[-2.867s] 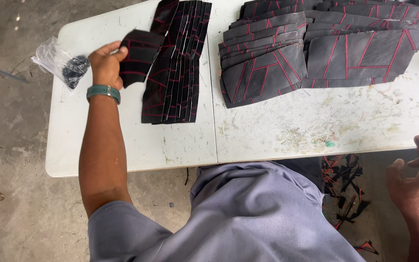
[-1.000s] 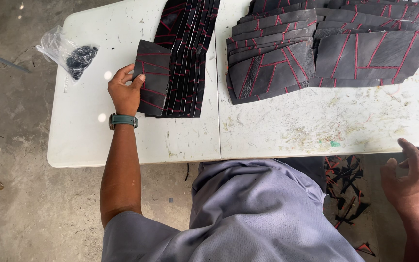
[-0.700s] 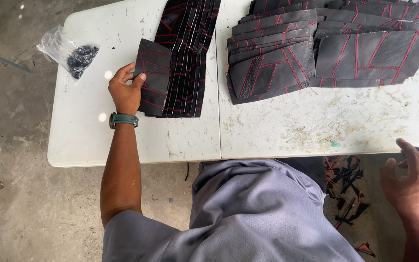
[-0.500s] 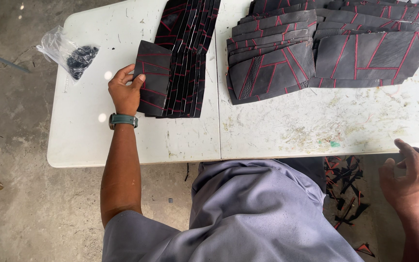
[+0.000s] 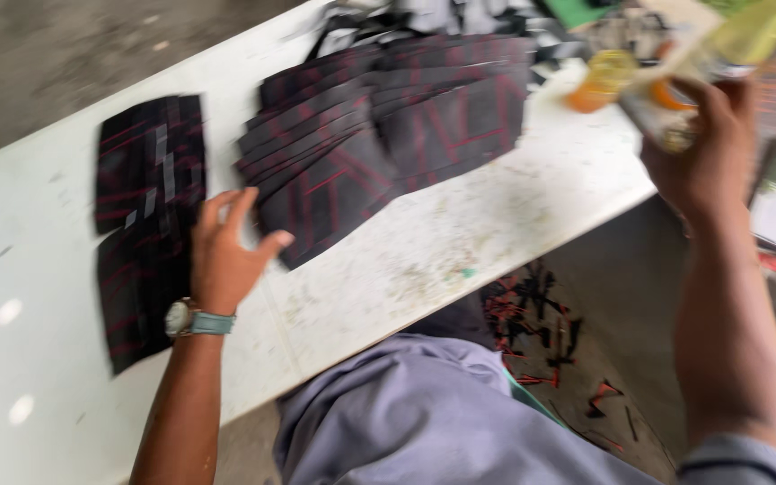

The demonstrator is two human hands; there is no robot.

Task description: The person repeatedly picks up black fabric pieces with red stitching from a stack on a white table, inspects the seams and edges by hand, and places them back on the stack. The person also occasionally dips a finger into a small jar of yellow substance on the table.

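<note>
My left hand hovers open over the white table, fingers spread, between two piles of black pieces with red stitching. The smaller pile lies just left of the hand, and the large fanned stack sits to its right. A watch with a teal band is on that wrist. My right hand is raised at the upper right and grips a blurred clear packet with yellow and orange parts. The picture is motion-blurred.
Black and red scraps litter the floor below the table's near edge. More dark material and a yellow-orange object lie at the table's far right end. My grey shirt fills the bottom middle.
The view has swung to the right and tilted. My left hand has let go of the small pile and opened. My right hand has risen from my lap and holds a packet.
</note>
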